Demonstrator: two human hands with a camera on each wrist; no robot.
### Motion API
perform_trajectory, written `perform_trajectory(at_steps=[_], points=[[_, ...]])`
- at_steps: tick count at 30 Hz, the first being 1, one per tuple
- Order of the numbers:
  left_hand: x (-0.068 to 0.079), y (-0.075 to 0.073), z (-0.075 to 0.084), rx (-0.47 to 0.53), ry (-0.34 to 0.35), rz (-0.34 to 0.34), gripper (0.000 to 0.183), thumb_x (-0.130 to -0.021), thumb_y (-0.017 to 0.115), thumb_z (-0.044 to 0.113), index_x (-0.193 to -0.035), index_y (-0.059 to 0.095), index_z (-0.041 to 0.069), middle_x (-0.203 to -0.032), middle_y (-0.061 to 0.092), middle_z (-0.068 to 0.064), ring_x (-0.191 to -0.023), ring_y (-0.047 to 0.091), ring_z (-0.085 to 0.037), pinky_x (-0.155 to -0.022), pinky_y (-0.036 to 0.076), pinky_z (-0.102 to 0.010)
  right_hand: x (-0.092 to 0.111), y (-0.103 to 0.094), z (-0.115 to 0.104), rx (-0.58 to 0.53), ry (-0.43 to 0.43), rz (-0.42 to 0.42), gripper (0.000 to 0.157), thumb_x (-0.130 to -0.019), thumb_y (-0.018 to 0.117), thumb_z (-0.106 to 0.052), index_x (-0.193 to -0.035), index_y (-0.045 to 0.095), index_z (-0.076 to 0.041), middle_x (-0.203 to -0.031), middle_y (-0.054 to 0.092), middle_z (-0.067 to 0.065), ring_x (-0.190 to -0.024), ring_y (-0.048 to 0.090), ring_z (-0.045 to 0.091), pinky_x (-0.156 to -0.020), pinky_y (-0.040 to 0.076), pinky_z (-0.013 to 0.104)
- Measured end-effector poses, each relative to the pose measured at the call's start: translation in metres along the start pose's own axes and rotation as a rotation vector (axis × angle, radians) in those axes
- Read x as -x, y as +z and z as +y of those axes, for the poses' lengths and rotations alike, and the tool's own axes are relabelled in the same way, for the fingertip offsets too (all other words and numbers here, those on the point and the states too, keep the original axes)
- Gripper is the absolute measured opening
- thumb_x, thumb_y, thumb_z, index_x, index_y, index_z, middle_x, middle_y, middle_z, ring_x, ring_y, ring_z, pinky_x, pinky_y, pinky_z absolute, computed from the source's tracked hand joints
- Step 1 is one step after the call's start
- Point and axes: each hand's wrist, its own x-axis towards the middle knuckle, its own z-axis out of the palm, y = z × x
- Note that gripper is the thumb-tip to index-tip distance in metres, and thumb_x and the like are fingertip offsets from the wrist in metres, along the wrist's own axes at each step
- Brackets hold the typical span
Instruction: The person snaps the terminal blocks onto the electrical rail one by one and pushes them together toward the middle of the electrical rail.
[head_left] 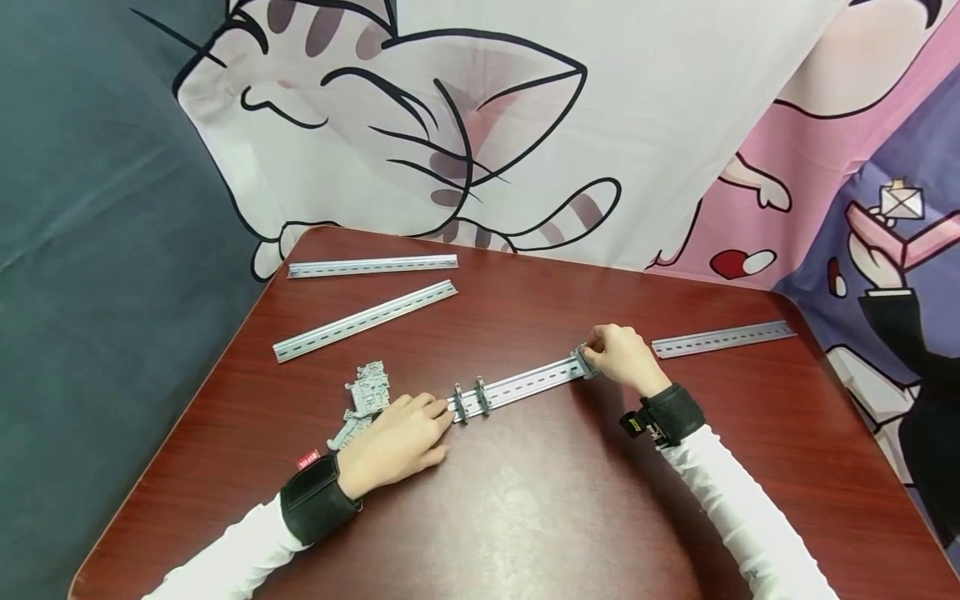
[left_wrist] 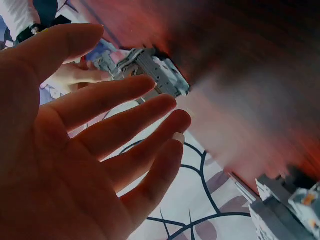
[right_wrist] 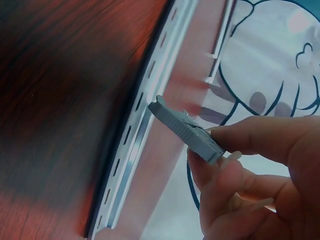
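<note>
A slotted metal DIN rail (head_left: pixel 528 384) lies in the middle of the table. Two thin grey clip-on pieces (head_left: pixel 482 397) stand across it near its left end. My left hand (head_left: pixel 397 437) is at that end, its fingertips at the rail; in the left wrist view the fingers (left_wrist: pixel 127 117) are extended and spread, holding nothing. With thumb and fingers, my right hand (head_left: pixel 624 357) pinches a grey terminal block (right_wrist: pixel 187 132) at the rail's right end. The block is tilted over the rail (right_wrist: pixel 127 135); whether it is seated cannot be told.
Grey terminal blocks (head_left: pixel 369 390) lie in a cluster just beyond my left hand. Two more rails, a rear one (head_left: pixel 372 266) and a slanted one (head_left: pixel 365 321), lie at the back left. Another rail (head_left: pixel 723 339) is at the right. A printed curtain (head_left: pixel 540 192) hangs behind the table.
</note>
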Motion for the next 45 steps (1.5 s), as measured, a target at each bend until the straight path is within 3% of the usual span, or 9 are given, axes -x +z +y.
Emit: perform_trajectory(at_steps=[6, 12, 20, 25, 31, 34, 38, 42, 45], points=[[0.000, 0.005, 0.001, 0.005, -0.005, -0.024, 0.035, -0.085, 0.068, 0.034, -0.111, 0.068, 0.010, -0.115, 0.067, -0.010, -0.100, 0.058, -0.025, -0.081, 0.046, -0.038, -0.005, 0.004, 0.000, 0.043, 0.023, -0.014, 0.015, -0.084, 0.068, -0.017, -0.089, 0.069, -0.003, -0.077, 0.069, 0.009, -0.064, 0.061, 0.020, -0.054, 0.047, 0.034], [0.001, 0.007, 0.001, -0.008, 0.016, 0.000, 0.036, -0.084, 0.068, 0.034, -0.112, 0.067, 0.011, -0.111, 0.065, -0.008, -0.096, 0.057, -0.023, -0.074, 0.046, -0.035, -0.008, 0.008, 0.000, 0.065, 0.030, -0.020, 0.014, -0.081, 0.072, -0.018, -0.086, 0.070, -0.005, -0.076, 0.070, 0.007, -0.064, 0.062, 0.020, -0.054, 0.047, 0.035], [0.000, 0.010, 0.000, 0.020, 0.010, -0.035, 0.039, -0.086, 0.067, 0.033, -0.117, 0.066, 0.009, -0.123, 0.064, -0.014, -0.103, 0.058, -0.026, -0.080, 0.046, -0.038, -0.012, 0.011, 0.001, 0.073, 0.029, -0.013, 0.011, -0.079, 0.071, -0.017, -0.078, 0.069, -0.006, -0.070, 0.068, 0.006, -0.060, 0.060, 0.019, -0.051, 0.046, 0.034], [-0.002, 0.010, 0.001, 0.045, -0.003, -0.055, 0.036, -0.087, 0.066, 0.032, -0.116, 0.066, 0.010, -0.123, 0.064, -0.013, -0.103, 0.057, -0.026, -0.082, 0.046, -0.039, -0.015, 0.012, 0.002, 0.052, 0.003, -0.005, 0.012, -0.077, 0.070, -0.010, -0.068, 0.064, -0.006, -0.062, 0.065, 0.005, -0.057, 0.058, 0.019, -0.054, 0.046, 0.034], [-0.004, 0.009, 0.001, 0.070, -0.020, -0.076, 0.035, -0.088, 0.066, 0.031, -0.115, 0.067, 0.010, -0.124, 0.063, -0.015, -0.105, 0.057, -0.027, -0.083, 0.047, -0.041, -0.021, 0.015, -0.001, 0.066, -0.011, -0.006, 0.018, -0.072, 0.064, -0.006, -0.058, 0.052, -0.009, -0.054, 0.051, 0.000, -0.056, 0.049, 0.018, -0.055, 0.040, 0.033], [-0.005, 0.008, 0.001, 0.061, -0.011, -0.055, 0.034, -0.087, 0.066, 0.029, -0.114, 0.067, 0.009, -0.122, 0.064, -0.015, -0.104, 0.058, -0.027, -0.081, 0.047, -0.040, -0.023, 0.015, -0.001, 0.074, 0.008, -0.011, 0.017, -0.072, 0.064, -0.006, -0.060, 0.052, -0.009, -0.057, 0.050, 0.001, -0.057, 0.050, 0.020, -0.055, 0.039, 0.033], [-0.005, 0.010, 0.001, 0.047, -0.004, -0.025, 0.032, -0.087, 0.067, 0.028, -0.112, 0.068, 0.009, -0.120, 0.065, -0.015, -0.101, 0.058, -0.027, -0.079, 0.048, -0.039, -0.023, 0.015, 0.002, 0.024, 0.014, -0.022, 0.013, -0.077, 0.066, -0.009, -0.067, 0.059, -0.005, -0.059, 0.063, 0.007, -0.056, 0.060, 0.020, -0.055, 0.046, 0.032], [-0.004, 0.011, 0.002, 0.027, 0.009, -0.004, 0.030, -0.086, 0.067, 0.028, -0.109, 0.069, 0.008, -0.118, 0.065, -0.016, -0.099, 0.058, -0.026, -0.078, 0.049, -0.039, -0.012, 0.015, 0.004, -0.053, 0.008, -0.005, 0.017, -0.084, 0.070, -0.017, -0.076, 0.069, -0.002, -0.066, 0.071, 0.008, -0.055, 0.062, 0.014, -0.055, 0.049, 0.029], [-0.002, 0.012, 0.002, 0.012, 0.010, 0.006, 0.031, -0.086, 0.067, 0.029, -0.109, 0.068, 0.008, -0.119, 0.065, -0.017, -0.099, 0.058, -0.026, -0.080, 0.049, -0.039, -0.005, 0.016, 0.004, -0.049, 0.015, 0.010, 0.021, -0.084, 0.072, -0.023, -0.077, 0.071, -0.004, -0.068, 0.070, 0.006, -0.056, 0.059, 0.012, -0.053, 0.047, 0.029]])
